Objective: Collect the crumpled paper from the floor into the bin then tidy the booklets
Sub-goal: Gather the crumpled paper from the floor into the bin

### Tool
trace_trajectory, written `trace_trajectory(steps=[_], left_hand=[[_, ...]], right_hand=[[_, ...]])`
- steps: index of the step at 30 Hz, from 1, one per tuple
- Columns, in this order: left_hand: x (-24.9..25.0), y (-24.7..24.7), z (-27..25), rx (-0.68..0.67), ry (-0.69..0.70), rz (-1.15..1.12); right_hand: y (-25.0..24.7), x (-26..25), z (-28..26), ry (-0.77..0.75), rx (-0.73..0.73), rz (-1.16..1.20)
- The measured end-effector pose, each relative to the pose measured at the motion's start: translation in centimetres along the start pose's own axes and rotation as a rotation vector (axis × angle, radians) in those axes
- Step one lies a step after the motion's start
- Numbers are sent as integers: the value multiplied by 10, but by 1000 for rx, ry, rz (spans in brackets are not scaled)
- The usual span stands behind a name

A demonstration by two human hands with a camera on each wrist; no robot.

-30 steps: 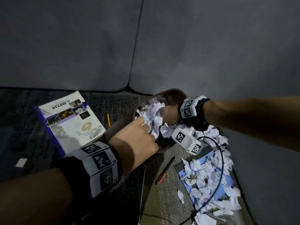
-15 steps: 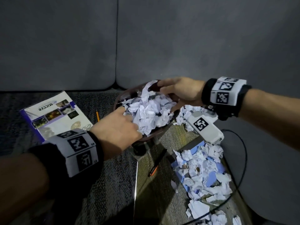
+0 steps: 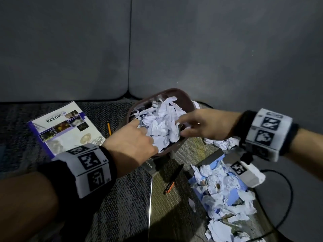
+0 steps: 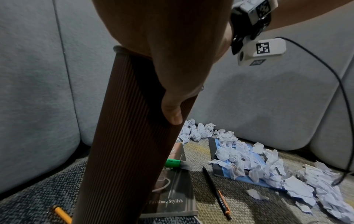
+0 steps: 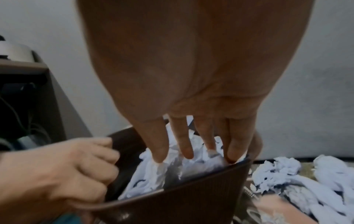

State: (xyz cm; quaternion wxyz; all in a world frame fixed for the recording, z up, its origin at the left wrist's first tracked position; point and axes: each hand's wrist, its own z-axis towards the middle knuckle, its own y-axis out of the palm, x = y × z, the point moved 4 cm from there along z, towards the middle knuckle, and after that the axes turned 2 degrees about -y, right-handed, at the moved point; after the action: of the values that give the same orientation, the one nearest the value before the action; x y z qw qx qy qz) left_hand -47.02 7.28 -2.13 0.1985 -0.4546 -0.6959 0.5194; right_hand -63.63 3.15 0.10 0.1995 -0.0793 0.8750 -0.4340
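A brown ribbed bin (image 3: 174, 92) stands heaped with crumpled white paper (image 3: 160, 123). My left hand (image 3: 134, 138) grips the bin's near-left rim, fingers curled inside and thumb (image 4: 172, 112) on the outer wall. My right hand (image 3: 192, 124) reaches in from the right; its straight fingers (image 5: 184, 145) press on the paper just inside the rim. More crumpled paper (image 3: 223, 189) covers a blue booklet (image 3: 232, 196) on the floor at the right. A white and purple booklet (image 3: 66, 126) lies to the left. A dark booklet (image 4: 172, 189) lies partly under the bin.
Grey padded panels (image 3: 70, 49) close off the back and right side. On the carpet lie a yellow pencil (image 3: 109, 128), a black and orange pen (image 3: 172, 179) and a green highlighter (image 4: 172, 162). A black cable (image 3: 288, 198) loops over the floor at the right.
My right hand has come out of the bin, passed its far rim, and now presses the paper at the right rim. My left hand keeps its grip on the rim.
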Motion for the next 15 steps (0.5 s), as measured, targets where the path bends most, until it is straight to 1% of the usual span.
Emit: trace_trajectory(steps=[3, 6, 9, 12, 15], left_hand=[[3, 2, 3, 56, 15, 5], [4, 7, 5, 94, 2, -10], [-2, 9, 2, 74, -26, -53], [-9, 9, -1, 70, -54, -72], [-10, 13, -4, 60, -45, -71]], right_hand=[[12, -15, 30, -106, -35, 66], [21, -31, 62, -136, -143, -31], [27, -39, 86, -131, -200, -91], [23, -38, 91, -132, -240, -39], [11, -32, 81, -122, -255, 20]])
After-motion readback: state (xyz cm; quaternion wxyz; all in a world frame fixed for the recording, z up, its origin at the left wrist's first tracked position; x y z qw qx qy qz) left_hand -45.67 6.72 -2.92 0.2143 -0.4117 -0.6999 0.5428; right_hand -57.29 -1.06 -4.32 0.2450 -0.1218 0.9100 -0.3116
